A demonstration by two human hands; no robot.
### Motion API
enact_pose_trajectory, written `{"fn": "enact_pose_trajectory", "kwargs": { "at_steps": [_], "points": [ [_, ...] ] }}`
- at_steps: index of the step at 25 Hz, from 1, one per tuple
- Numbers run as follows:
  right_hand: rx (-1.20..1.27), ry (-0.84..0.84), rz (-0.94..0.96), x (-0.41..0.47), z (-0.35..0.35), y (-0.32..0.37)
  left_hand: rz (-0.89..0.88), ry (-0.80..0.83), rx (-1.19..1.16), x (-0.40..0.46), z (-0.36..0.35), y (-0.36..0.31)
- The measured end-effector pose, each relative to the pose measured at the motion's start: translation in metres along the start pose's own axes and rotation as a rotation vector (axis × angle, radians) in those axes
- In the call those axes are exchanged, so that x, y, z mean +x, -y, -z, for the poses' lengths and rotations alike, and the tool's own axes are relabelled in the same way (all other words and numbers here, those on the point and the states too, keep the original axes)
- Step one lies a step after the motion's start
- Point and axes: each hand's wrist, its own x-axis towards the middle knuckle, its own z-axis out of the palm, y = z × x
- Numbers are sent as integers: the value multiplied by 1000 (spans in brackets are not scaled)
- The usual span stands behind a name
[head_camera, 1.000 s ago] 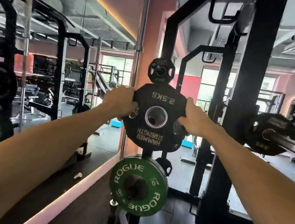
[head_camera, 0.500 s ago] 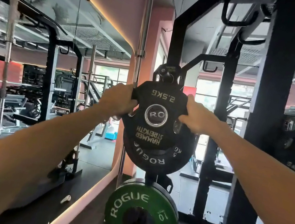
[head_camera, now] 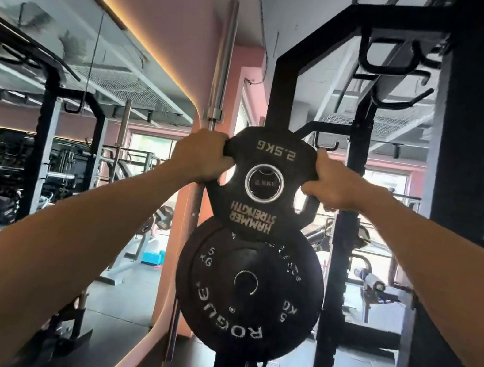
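Left fingers (head_camera: 220, 151) and right fingers (head_camera: 313, 191) still grip 2.5KG plate (head_camera: 252, 217), now lifted higher

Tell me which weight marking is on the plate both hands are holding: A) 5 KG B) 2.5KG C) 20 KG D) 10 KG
B: the Hammer Strength plate gripped by the left hand and right hand reads 2.5KG, upside down; the 5 KG Rogue plate hangs below it.
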Motion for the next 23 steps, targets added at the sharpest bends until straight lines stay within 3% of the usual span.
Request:
{"fn": "enact_pose_trajectory", "kwargs": {
  "at_steps": [14, 23],
  "points": [
    [-13, -85, -75, 144, -11, -23, -37, -131, -77, 156, -74, 61],
    [-99, -93, -148, 208, -48, -65, -64, -100, -13, 197, -147, 74]
  ]
}}
